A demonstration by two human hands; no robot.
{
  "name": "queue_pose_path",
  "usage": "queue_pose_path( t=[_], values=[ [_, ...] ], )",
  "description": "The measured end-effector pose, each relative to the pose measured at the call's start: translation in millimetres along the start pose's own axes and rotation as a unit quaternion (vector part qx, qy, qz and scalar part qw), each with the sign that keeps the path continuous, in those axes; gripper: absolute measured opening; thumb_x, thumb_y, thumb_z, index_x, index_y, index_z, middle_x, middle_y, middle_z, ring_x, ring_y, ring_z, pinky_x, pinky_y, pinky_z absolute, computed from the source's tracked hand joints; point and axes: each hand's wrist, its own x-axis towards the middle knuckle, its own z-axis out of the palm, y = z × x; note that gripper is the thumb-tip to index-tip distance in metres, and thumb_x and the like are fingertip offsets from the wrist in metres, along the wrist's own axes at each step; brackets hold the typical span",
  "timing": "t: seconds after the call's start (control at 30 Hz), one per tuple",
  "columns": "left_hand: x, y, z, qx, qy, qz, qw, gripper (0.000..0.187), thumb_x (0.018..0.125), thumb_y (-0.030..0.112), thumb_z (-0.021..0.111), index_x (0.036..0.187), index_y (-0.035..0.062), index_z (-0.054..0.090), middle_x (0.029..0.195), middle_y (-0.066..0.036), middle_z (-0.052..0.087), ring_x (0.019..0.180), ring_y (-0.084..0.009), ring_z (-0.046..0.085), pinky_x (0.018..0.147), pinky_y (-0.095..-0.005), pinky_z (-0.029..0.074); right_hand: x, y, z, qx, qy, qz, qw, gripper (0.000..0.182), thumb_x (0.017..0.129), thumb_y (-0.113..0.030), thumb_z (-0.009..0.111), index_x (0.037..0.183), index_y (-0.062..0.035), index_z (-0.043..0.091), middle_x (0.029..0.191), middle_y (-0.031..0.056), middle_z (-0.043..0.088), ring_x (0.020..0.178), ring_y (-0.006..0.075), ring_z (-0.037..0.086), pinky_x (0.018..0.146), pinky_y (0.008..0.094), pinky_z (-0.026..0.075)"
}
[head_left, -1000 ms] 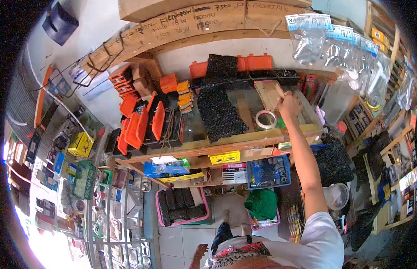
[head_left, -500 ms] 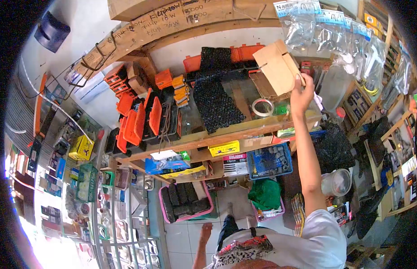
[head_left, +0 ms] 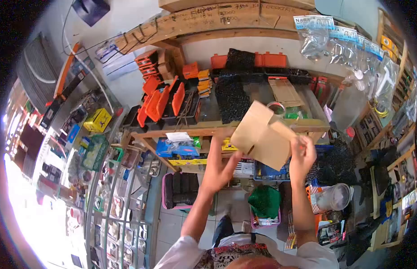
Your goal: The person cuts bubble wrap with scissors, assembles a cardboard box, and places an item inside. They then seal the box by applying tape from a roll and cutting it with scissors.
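A flat piece of brown cardboard (head_left: 264, 136) with slits and a folded flap is in the air in front of the shelf. My right hand (head_left: 302, 154) grips its right edge, thumb and fingers pressed together. At its left edge is my left hand (head_left: 221, 166), thumb spread away from the fingers; the fingertips are blurred, and whether they touch the cardboard is unclear. Behind it, a roll of tape (head_left: 276, 108) and another cardboard piece (head_left: 285, 92) lie on the shelf top.
Orange-lidded boxes (head_left: 158, 102) and black bubble wrap (head_left: 231, 98) are on the wooden shelf (head_left: 208, 131). Below are a blue basket (head_left: 266, 174) and a green bag (head_left: 264, 201). Plastic packets (head_left: 313, 42) hang at upper right. A glass display case (head_left: 123, 219) stands left.
My right hand has brought the cardboard off the shelf area, down and nearer to me. My left hand has risen from low beside my body to the cardboard's left side. The view has shifted.
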Motion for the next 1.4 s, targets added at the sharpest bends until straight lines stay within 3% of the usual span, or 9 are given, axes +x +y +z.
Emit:
queue_pose_path(
  t=[0.17,0.33,0.8,0.93,1.07,1.13,1.2,1.27,1.4],
  values=[
    [15,35,20,-0.278,0.104,-0.057,0.953,0.044,0.100,0.012,0.057,0.138,-0.0029,0.040,0.129,-0.015,0.057,0.121,-0.0209,0.056,0.104,-0.0346,0.041,19,-49,6,0.145,0.032,0.026,0.989,0.022,0.098,-0.017,0.069,0.111,-0.0003,0.062,0.103,0.0035,0.063,0.092,0.0091,0.057,0.083,0.0255,0.047],
    [4,65,43,-0.250,0.146,0.005,0.957,0.024,0.101,0.010,0.052,0.122,-0.0015,0.051,0.110,-0.011,0.062,0.098,-0.0147,0.058,0.086,-0.0302,0.048,19,-69,-4,0.142,0.063,-0.023,0.988,0.024,0.098,-0.017,0.069,0.113,0.0005,0.061,0.106,0.0049,0.064,0.096,0.0100,0.058,0.086,0.0272,0.048],
    [12,94,39,-0.321,0.215,-0.030,0.922,0.010,0.097,0.007,0.067,0.094,0.0000,0.062,0.093,-0.004,0.064,0.086,-0.0070,0.058,0.080,-0.0224,0.046,5,-92,1,0.102,0.086,-0.107,0.985,0.020,0.096,-0.011,0.070,0.110,0.0008,0.061,0.103,0.0061,0.066,0.094,0.0124,0.059,0.084,0.0288,0.048],
    [12,74,40,-0.144,0.254,0.033,0.956,0.017,0.097,0.012,0.069,0.087,0.0004,0.062,0.081,-0.003,0.065,0.072,-0.0063,0.056,0.069,-0.0221,0.046,3,-88,5,0.061,0.105,-0.158,0.980,0.018,0.094,-0.008,0.071,0.106,0.0011,0.062,0.101,0.0086,0.066,0.090,0.0175,0.061,0.083,0.0318,0.049],
    [6,13,45,-0.178,0.160,-0.036,0.970,0.023,0.100,0.019,0.065,0.089,-0.0003,0.061,0.078,0.000,0.060,0.072,-0.0041,0.050,0.065,-0.0218,0.041,-13,-79,-6,-0.093,0.053,-0.268,0.957,0.010,0.087,0.000,0.072,0.094,0.0008,0.066,0.093,0.0114,0.068,0.086,0.0233,0.064,0.080,0.0338,0.050],
    [-24,-16,34,-0.173,-0.027,-0.230,0.957,0.025,0.102,0.024,0.062,0.091,0.0012,0.062,0.080,-0.001,0.061,0.076,-0.0069,0.053,0.066,-0.0245,0.042,-19,-68,-15,-0.129,-0.020,-0.286,0.949,0.011,0.086,0.000,0.073,0.093,0.0011,0.066,0.092,0.0128,0.068,0.084,0.0260,0.064,0.079,0.0354,0.050],
    [-78,-47,43,-0.332,-0.114,-0.177,0.919,0.018,0.103,0.026,0.059,0.103,0.0079,0.062,0.096,-0.002,0.061,0.087,-0.0131,0.057,0.072,-0.0275,0.047,-28,-43,-29,-0.154,-0.073,-0.263,0.950,0.011,0.085,-0.003,0.074,0.092,0.0004,0.066,0.089,0.0127,0.066,0.081,0.0279,0.063,0.076,0.0374,0.049],
    [-121,-56,56,-0.569,-0.101,-0.428,0.694,0.010,0.103,0.022,0.059,0.101,0.0127,0.060,0.086,0.001,0.055,0.087,-0.0146,0.057,0.072,-0.0301,0.044,-46,-7,-43,-0.162,-0.121,-0.204,0.958,0.012,0.085,-0.008,0.075,0.089,-0.0013,0.066,0.085,0.0111,0.064,0.079,0.0291,0.060,0.074,0.0396,0.046],
    [-166,-80,75,-0.522,0.005,-0.409,0.748,0.017,0.102,0.023,0.062,0.092,0.0102,0.059,0.082,0.002,0.055,0.078,-0.0108,0.053,0.069,-0.0295,0.044,-119,41,-64,-0.193,-0.100,-0.045,0.975,0.016,0.087,-0.014,0.074,0.091,-0.0015,0.066,0.085,0.0105,0.065,0.083,0.0282,0.061,0.078,0.0424,0.045]
  ],
)
